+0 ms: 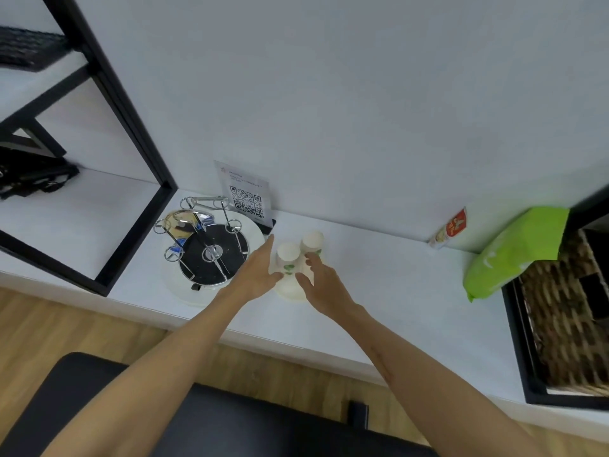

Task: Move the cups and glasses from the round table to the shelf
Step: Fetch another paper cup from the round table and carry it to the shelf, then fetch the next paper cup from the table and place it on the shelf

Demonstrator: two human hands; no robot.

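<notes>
Two white paper cups with green leaf prints stand upside down on the white shelf (379,268). The left cup (287,257) is beside the right cup (313,241), close together. My left hand (260,272) reaches to the left cup with fingers nearly straight, its thumb against the cup's lower side. My right hand (318,278) comes in from the right, its fingertips at the base of the right cup and between the two. A pale round shape lies under the hands, partly hidden.
A metal cup rack (206,239) on a black disc and white plate stands left of the cups. A QR-code card (245,192) leans on the wall behind. A green bag (517,249), a wicker basket (566,318) and a small packet (449,229) are right. A black seat (214,420) is below.
</notes>
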